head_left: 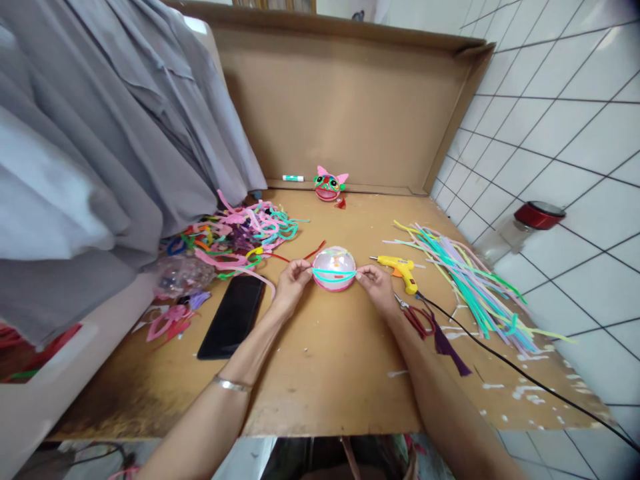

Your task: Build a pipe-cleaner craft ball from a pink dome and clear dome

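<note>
**Hands pinch a teal pipe cleaner across a small dome**

Left hand (293,279) and right hand (376,283) meet at the middle of a wide brown board table (320,387). A tall brown cardboard wall (340,107) backs the table, and grey hanging cloth (100,147) crowds its left side. A long loose bundle of straight pastel pipe cleaners (470,280) lies to the right. A tangled heap of bent coloured pipe cleaners (240,237) sits to the left, with a flat black phone (233,317) near it. A yellow plastic glue gun (403,270) rests just beside the right hand.

Between the hands stands a small clear plastic dome with a pink rim (334,261), rounded side up. Each hand pinches one end of a thin fuzzy teal pipe cleaner (334,274) between thumb and fingertips, other fingers curled in.

The pipe cleaner's long axis runs left to right across the view. It bows slightly around the dome's near face, ends pointing out to each hand.

The step in hand looks like fitting this band around the dome. Carrying it further calls for even tension from both pinches, and a steady dome so the band does not slip.
</note>
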Available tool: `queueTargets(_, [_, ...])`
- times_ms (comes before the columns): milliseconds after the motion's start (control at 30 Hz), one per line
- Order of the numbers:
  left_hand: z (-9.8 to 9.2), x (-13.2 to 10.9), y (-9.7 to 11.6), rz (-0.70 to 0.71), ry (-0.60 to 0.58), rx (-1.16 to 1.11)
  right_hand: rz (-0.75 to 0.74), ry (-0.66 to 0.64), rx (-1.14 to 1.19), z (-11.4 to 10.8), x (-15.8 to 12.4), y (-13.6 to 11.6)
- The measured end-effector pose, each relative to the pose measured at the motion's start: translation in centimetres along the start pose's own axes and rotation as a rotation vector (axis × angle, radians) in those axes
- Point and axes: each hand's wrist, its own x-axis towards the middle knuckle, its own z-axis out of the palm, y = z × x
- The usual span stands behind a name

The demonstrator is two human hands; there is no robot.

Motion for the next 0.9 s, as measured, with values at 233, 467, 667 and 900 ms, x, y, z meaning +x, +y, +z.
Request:
queueTargets(233, [0.4, 0.1, 0.1, -0.03, 0.011, -0.095, 0.006, 0.003, 0.057, -0.6, 0.0, -0.8])
queueTargets(467, [0.8, -0.1, 0.8, 0.009, 0.006, -0.195, 0.019, 0.009, 0.081, -1.0, 0.2, -0.3])
queueTargets(667, [0.9, -0.5, 1.1, -0.007, -0.027, -0.181, 0.031, 0.033, 0.104, -1.0, 0.2, -0.3])
queueTargets(900, [0.7, -0.3, 0.6, -0.05, -0.038, -0.173, 0.011, 0.023, 0.048, -1.0, 0.2, -0.4])
